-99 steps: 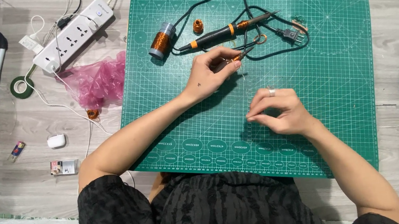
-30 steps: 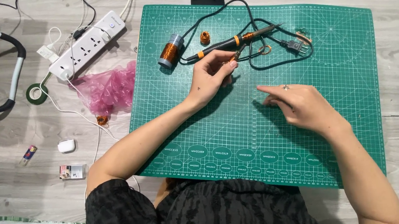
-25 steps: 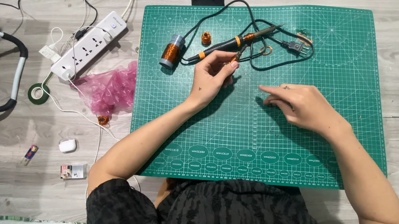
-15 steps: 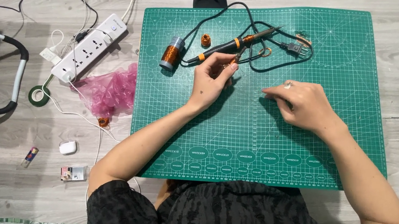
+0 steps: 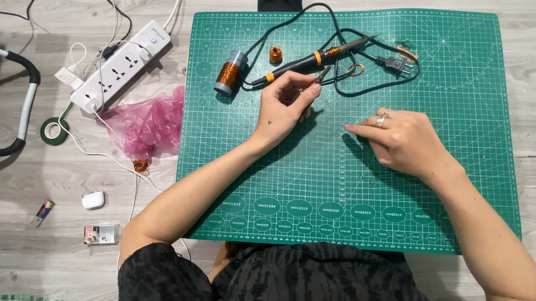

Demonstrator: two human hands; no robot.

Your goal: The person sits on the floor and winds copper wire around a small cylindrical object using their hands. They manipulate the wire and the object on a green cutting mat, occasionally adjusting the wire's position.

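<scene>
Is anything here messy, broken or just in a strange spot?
Nothing looks broken or spilled. It is only untidy: the soldering iron lies on the green cutting mat amid its own looped black cord, and a crumpled pink plastic bag sits on the floor beside the white power strip.

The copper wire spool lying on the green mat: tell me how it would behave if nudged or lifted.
The copper wire spool lies on its side on the green mat, so a nudge would probably roll it. Being densely wound, it is likely heavy for its size. Its rigid round form should make lifting easy, though loose wire could unwind.
</scene>
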